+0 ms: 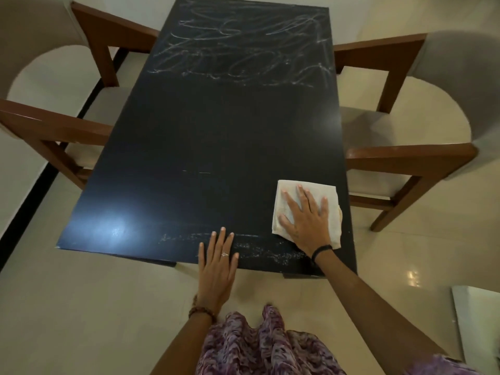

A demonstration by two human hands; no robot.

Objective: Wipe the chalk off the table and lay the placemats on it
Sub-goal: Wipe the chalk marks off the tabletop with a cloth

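A black table (205,136) runs away from me. White chalk scribbles (243,50) cover its far third, and a fainter chalk band (265,253) lies along the near edge. The middle stretch is dark and bare. My right hand (305,217) presses flat, fingers spread, on a folded cream cloth (289,190) near the table's right near corner. My left hand (216,263) rests flat and empty on the near edge, fingers apart. No placemats are in view.
A wooden armchair with a pale seat (48,85) stands at the table's left side, another armchair (416,123) at its right. Glossy cream floor tiles surround the table. A pale flat object (479,320) lies on the floor at the lower right.
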